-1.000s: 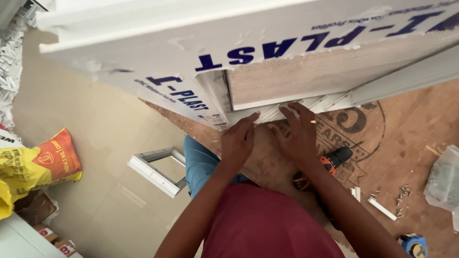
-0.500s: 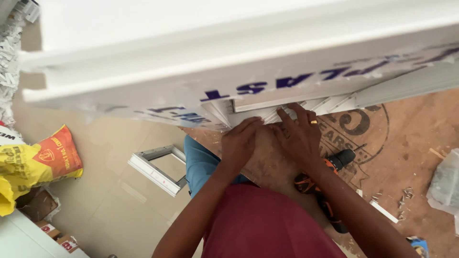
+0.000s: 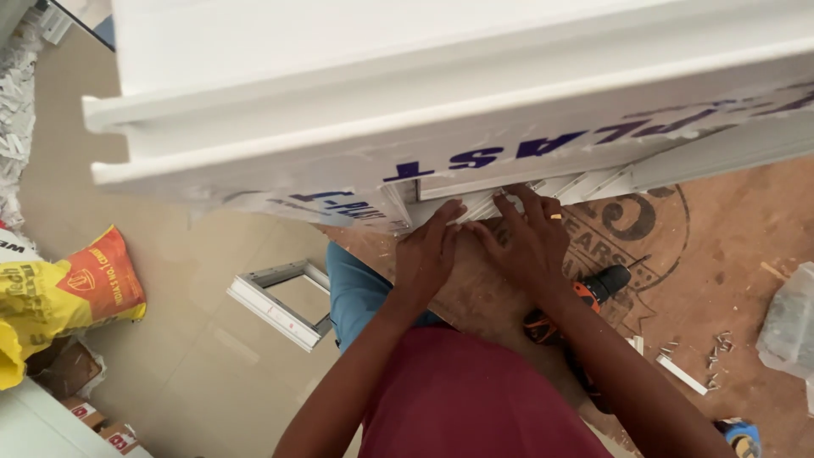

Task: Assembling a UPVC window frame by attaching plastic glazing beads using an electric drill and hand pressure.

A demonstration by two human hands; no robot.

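You are standing over a pale tiled floor (image 3: pixel 170 373) that gives way on the right to a brown printed cardboard sheet (image 3: pixel 721 254) dusted with shavings. A big white plastic frame profile (image 3: pixel 424 110), wrapped in film with blue lettering, runs across the top of your view. Both your hands sit at its lower edge, near the middle. Your left hand (image 3: pixel 428 250) lies flat, fingers together and stretched up against the ribbed white strip (image 3: pixel 509 199) tucked under the profile. Your right hand (image 3: pixel 530 242) is spread, fingertips pressing the same strip; neither hand is closed around anything. Just below your right wrist, an orange and black drill (image 3: pixel 585 297) lies on the cardboard, and loose screws (image 3: pixel 721 343) are scattered nearer its right edge. A small white frame offcut (image 3: pixel 284 301) rests on the floor beside your knee, and a yellow and orange sack (image 3: pixel 68 297) sits at the left.

Watch your fingertips: pushed unevenly, the strip could seat crooked or pinch them against the profile's edge. A shifted foot could also kick the drill or scatter the screws.
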